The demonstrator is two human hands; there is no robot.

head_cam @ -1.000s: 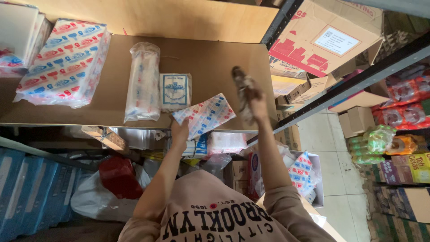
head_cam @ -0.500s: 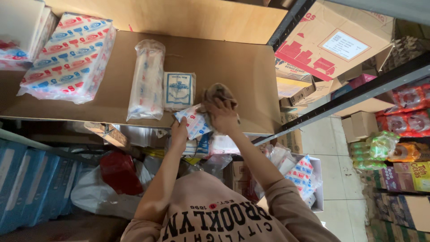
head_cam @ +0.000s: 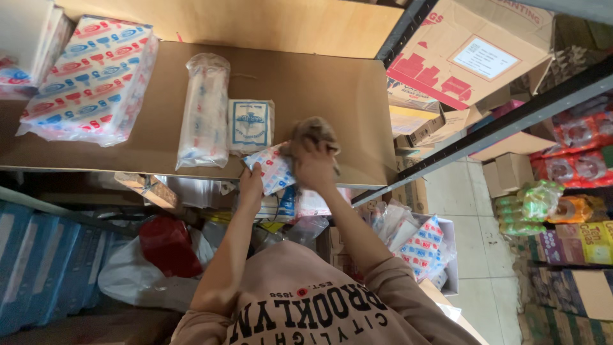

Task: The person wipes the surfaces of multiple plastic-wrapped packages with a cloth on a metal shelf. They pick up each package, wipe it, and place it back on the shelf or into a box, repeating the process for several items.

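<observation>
My left hand (head_cam: 251, 183) grips the lower edge of a small white packet with red and blue print (head_cam: 271, 167) at the front edge of the brown shelf board (head_cam: 332, 83). My right hand (head_cam: 313, 165) is closed on a crumpled brown cloth (head_cam: 313, 131) and presses against the packet's right side. Just left of the hands, a small white and blue packet (head_cam: 250, 124) and a long clear bag of printed items (head_cam: 204, 108) lie on the shelf.
A large bundle of red and blue printed packs (head_cam: 89, 80) lies at the shelf's left. Cardboard boxes (head_cam: 472, 57) stand to the right behind a dark metal rack post (head_cam: 511, 121). Below are a red bag (head_cam: 167, 246), blue crates (head_cam: 38, 268) and a box of similar packets (head_cam: 424, 246).
My right hand has moved left along the shelf with the cloth and now meets the small packet. My left hand has kept hold of the packet.
</observation>
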